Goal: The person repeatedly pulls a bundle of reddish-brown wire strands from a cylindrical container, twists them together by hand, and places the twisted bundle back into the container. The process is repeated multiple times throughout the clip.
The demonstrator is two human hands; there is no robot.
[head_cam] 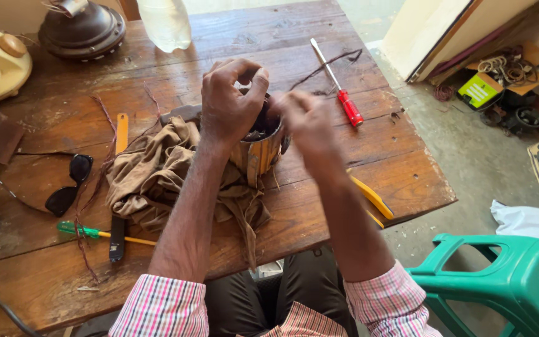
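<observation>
A cylindrical motor stator (258, 150) with dark windings inside and a tan outer band stands on a brown cloth (151, 168) in the middle of the wooden table (38, 281). My left hand (229, 103) grips its top rim, fingers curled over the edge. My right hand (307, 122) is blurred at the stator's right side, fingers pinched together, apparently on a thin wire; what it holds is not clear.
A red-handled screwdriver (339, 87) lies to the right, yellow-handled pliers (372, 200) near the table's right edge. Left of the cloth are sunglasses (70, 187), a green-handled screwdriver (88, 232) and a dark tool (118, 237). A plastic bottle (165, 24) and dark motor cover (82, 28) stand behind. A green stool (506, 281) is at right.
</observation>
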